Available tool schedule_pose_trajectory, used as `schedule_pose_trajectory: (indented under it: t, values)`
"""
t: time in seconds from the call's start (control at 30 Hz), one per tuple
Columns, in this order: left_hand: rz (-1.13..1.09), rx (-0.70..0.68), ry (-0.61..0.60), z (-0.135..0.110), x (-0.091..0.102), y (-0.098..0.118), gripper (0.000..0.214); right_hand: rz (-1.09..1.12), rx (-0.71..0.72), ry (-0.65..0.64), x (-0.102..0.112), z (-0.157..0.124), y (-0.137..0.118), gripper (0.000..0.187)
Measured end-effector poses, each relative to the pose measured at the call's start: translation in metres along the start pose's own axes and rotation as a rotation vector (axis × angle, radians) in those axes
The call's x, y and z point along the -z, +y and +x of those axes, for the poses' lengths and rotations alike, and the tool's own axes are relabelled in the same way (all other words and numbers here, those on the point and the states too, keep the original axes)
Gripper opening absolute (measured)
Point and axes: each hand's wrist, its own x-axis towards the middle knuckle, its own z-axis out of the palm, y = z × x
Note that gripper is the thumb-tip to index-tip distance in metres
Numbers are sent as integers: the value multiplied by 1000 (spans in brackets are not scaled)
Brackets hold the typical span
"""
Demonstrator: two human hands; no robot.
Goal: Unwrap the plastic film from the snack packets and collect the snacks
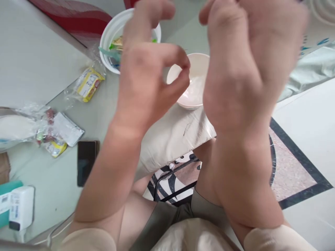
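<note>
Both hands are raised close to the camera, above the table edge. My left hand [146, 83] is curled, with the thumb and a finger touching in a ring; nothing shows between them. My right hand [243, 69] is also curled, its fingertips bent in at the top edge of the picture and partly cut off, so what they hold, if anything, is hidden. Behind the hands stand a small white bowl [200, 62] with something pale in it and a larger white bowl [110, 31] holding food and a teal spoon [108, 53].
On the pale table [39, 62] lie a yellow snack packet in clear wrap [89, 83], several more packets [57, 134], a dark phone [86, 160], and a white box [21, 207] beside a teal one. Patterned floor tiles [295, 164] are to the right.
</note>
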Motion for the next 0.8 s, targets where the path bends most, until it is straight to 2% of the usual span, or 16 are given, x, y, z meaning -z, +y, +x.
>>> schedule_pose_trajectory:
  t: [0.07,0.1,0.17,0.23,0.3,0.37,0.43,0.53,0.6,0.7,0.8]
  values:
    - [-107,-244,73,-34,26,-12,23,55,128,1,-2,-11,-16,58]
    - [-175,-227,108,-55,37,-15,17,65,157,-13,-6,-17,-22,56]
    - [-265,-5,124,-98,56,-18,6,86,208,-87,-19,-31,-31,40]
    - [-301,180,100,-134,67,-23,10,121,283,-169,-37,-47,-35,24]
    - [-297,307,91,-159,74,-33,12,133,353,-252,-56,-64,-36,16]
    - [-276,388,76,-173,80,-44,13,98,400,-344,-75,-82,-34,14]
    - [-255,451,10,-180,89,-52,14,58,454,-417,-90,-101,-30,17]
    - [-274,542,-103,-185,106,-56,16,24,549,-505,-108,-122,-22,23]
    - [-285,588,-165,-187,118,-56,14,-16,607,-550,-123,-126,-18,27]
    - [-249,668,-224,-191,136,-61,15,-100,716,-605,-156,-112,-24,35]
    - [-253,729,-231,-196,151,-69,13,-241,802,-674,-207,-75,-42,54]
